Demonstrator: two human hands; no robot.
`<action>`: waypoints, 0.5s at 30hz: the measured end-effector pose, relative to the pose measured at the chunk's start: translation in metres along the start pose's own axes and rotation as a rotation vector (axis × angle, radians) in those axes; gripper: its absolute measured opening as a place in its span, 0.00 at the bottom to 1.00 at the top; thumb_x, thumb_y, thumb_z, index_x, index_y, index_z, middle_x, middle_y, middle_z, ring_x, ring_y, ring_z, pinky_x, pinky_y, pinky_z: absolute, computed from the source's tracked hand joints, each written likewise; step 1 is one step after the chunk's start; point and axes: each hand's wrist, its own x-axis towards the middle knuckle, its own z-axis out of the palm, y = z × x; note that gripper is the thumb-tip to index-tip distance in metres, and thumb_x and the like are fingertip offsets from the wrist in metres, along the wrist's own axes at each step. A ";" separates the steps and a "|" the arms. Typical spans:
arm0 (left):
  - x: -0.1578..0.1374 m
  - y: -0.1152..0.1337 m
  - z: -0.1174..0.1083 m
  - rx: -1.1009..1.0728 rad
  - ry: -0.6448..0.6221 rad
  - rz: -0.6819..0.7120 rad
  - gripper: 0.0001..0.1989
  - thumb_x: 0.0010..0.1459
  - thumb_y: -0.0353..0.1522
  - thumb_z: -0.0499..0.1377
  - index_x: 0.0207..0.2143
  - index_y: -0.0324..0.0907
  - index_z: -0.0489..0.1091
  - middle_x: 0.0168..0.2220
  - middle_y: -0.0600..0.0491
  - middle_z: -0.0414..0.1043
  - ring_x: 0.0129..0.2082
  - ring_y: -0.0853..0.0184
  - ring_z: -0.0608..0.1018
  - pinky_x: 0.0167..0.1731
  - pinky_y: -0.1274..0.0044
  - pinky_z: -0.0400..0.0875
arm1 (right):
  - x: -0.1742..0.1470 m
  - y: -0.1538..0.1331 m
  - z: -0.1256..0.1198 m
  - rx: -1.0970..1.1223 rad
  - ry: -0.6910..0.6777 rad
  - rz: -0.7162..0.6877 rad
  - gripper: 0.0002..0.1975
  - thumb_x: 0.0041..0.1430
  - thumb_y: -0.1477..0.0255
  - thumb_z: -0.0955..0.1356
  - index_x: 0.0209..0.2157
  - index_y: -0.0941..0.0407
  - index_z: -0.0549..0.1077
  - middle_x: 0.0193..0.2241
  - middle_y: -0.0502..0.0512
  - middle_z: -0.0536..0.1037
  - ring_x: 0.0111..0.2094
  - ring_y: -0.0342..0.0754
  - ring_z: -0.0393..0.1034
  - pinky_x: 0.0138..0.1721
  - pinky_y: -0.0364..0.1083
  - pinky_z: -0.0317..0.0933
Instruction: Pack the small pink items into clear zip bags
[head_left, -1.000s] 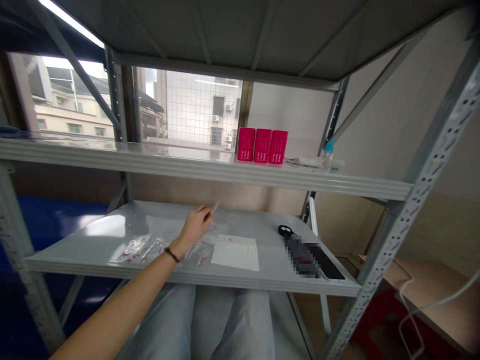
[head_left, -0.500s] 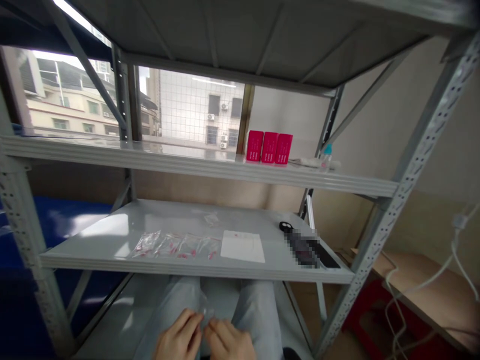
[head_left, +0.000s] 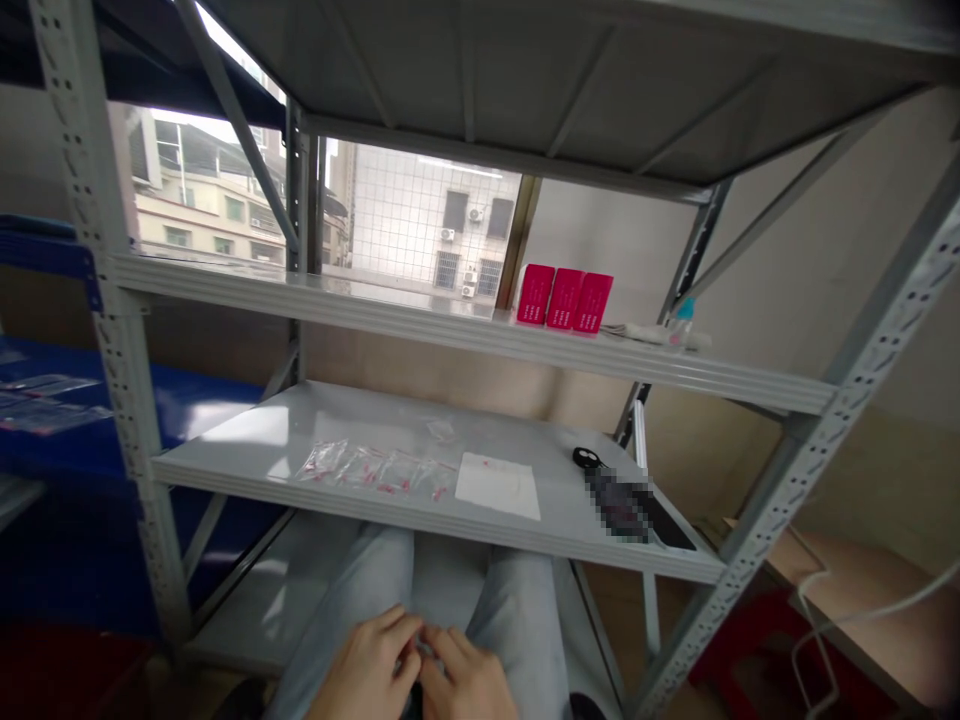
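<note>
Low over the denim-clad thighs (head_left: 525, 610), the left hand (head_left: 367, 665) and right hand (head_left: 466, 675) meet, fingers curled inward and fingertips nearly touching; whether either pinches anything I cannot tell, since the fingers hide the space between. Ahead of the grip and slightly left, 4 clear plastic bags (head_left: 397, 470) with small red pieces lie side by side near the shelf's front edge (head_left: 442, 523). Straight behind them from the grip lies 1 small transparent packet (head_left: 441, 430). Ahead and slightly right of the grip is 1 white sheet (head_left: 498, 487); farther right lies 1 black slab (head_left: 671, 520). Above and beyond the grip, 3 magenta boxes (head_left: 565, 299) stand in a row, left of 1 blue-capped bottle (head_left: 682, 326).
</note>
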 end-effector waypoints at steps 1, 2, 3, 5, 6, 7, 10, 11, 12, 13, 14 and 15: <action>-0.001 0.003 0.000 -0.007 -0.024 -0.018 0.14 0.53 0.22 0.51 0.30 0.46 0.74 0.29 0.52 0.75 0.30 0.64 0.78 0.30 0.78 0.67 | 0.001 -0.001 -0.006 0.025 -0.037 0.019 0.07 0.61 0.76 0.62 0.35 0.55 0.71 0.35 0.56 0.78 0.27 0.48 0.72 0.21 0.41 0.65; -0.001 0.005 0.001 -0.026 -0.046 -0.035 0.14 0.53 0.21 0.51 0.30 0.45 0.73 0.29 0.52 0.75 0.30 0.65 0.78 0.31 0.79 0.66 | 0.002 -0.002 -0.012 0.052 -0.076 0.042 0.06 0.61 0.77 0.62 0.35 0.55 0.70 0.34 0.56 0.77 0.28 0.48 0.72 0.24 0.42 0.67; -0.001 0.006 0.002 -0.054 -0.064 -0.049 0.14 0.54 0.21 0.51 0.29 0.44 0.73 0.29 0.52 0.75 0.31 0.65 0.78 0.31 0.79 0.66 | 0.003 -0.002 -0.016 0.078 -0.113 0.058 0.06 0.60 0.78 0.63 0.35 0.55 0.70 0.34 0.55 0.77 0.29 0.48 0.72 0.26 0.43 0.68; 0.000 0.004 0.004 -0.121 -0.084 -0.067 0.15 0.53 0.20 0.51 0.31 0.44 0.74 0.29 0.53 0.76 0.31 0.66 0.78 0.32 0.80 0.66 | 0.004 0.000 -0.021 0.127 -0.168 0.061 0.06 0.60 0.78 0.63 0.36 0.55 0.70 0.35 0.55 0.77 0.31 0.49 0.73 0.29 0.43 0.69; 0.001 0.001 0.004 -0.150 -0.082 -0.071 0.16 0.53 0.20 0.51 0.32 0.45 0.75 0.29 0.54 0.76 0.30 0.67 0.78 0.32 0.80 0.66 | 0.005 0.003 -0.021 0.150 -0.183 0.046 0.07 0.61 0.78 0.63 0.37 0.55 0.70 0.36 0.54 0.77 0.32 0.48 0.73 0.30 0.43 0.69; 0.003 -0.003 0.004 -0.171 -0.069 -0.073 0.16 0.53 0.20 0.51 0.33 0.45 0.76 0.30 0.54 0.77 0.30 0.68 0.78 0.32 0.80 0.67 | 0.005 0.007 -0.019 0.177 -0.184 0.025 0.08 0.62 0.78 0.62 0.40 0.54 0.71 0.38 0.55 0.78 0.32 0.48 0.73 0.31 0.42 0.70; 0.021 -0.019 -0.007 -0.187 0.042 -0.049 0.16 0.56 0.22 0.52 0.37 0.46 0.76 0.31 0.54 0.77 0.30 0.68 0.78 0.32 0.81 0.68 | 0.005 0.029 -0.015 0.278 -0.061 -0.005 0.15 0.64 0.79 0.58 0.47 0.54 0.69 0.42 0.56 0.78 0.35 0.46 0.75 0.33 0.40 0.69; 0.033 -0.024 -0.015 -0.175 0.103 -0.028 0.15 0.58 0.23 0.52 0.39 0.46 0.75 0.31 0.54 0.77 0.30 0.68 0.78 0.32 0.81 0.69 | 0.004 0.038 -0.016 0.315 -0.009 0.012 0.16 0.64 0.80 0.57 0.48 0.54 0.69 0.42 0.57 0.78 0.36 0.45 0.75 0.34 0.39 0.69; 0.048 -0.028 -0.025 -0.148 0.177 -0.003 0.14 0.60 0.25 0.52 0.40 0.45 0.75 0.32 0.54 0.76 0.30 0.68 0.78 0.32 0.80 0.69 | 0.003 0.048 -0.018 0.349 0.021 0.050 0.17 0.64 0.80 0.56 0.48 0.54 0.69 0.41 0.57 0.78 0.36 0.45 0.75 0.35 0.38 0.69; 0.066 -0.030 -0.037 -0.106 0.254 0.024 0.13 0.61 0.27 0.52 0.42 0.45 0.74 0.32 0.53 0.76 0.30 0.68 0.77 0.32 0.80 0.69 | 0.001 0.057 -0.023 0.384 0.019 0.100 0.17 0.64 0.80 0.56 0.48 0.54 0.69 0.39 0.56 0.78 0.36 0.44 0.75 0.36 0.38 0.68; 0.087 -0.031 -0.049 -0.042 0.334 0.047 0.12 0.62 0.28 0.51 0.42 0.44 0.74 0.32 0.53 0.76 0.30 0.68 0.77 0.33 0.79 0.69 | -0.002 0.066 -0.029 0.415 -0.013 0.157 0.17 0.64 0.80 0.56 0.47 0.53 0.70 0.37 0.55 0.78 0.35 0.44 0.75 0.36 0.38 0.68; 0.111 -0.030 -0.061 0.047 0.410 0.059 0.12 0.63 0.29 0.51 0.42 0.43 0.74 0.32 0.52 0.75 0.30 0.67 0.77 0.34 0.78 0.69 | -0.007 0.073 -0.035 0.441 -0.057 0.218 0.16 0.65 0.79 0.57 0.45 0.53 0.71 0.35 0.55 0.78 0.34 0.45 0.75 0.36 0.39 0.68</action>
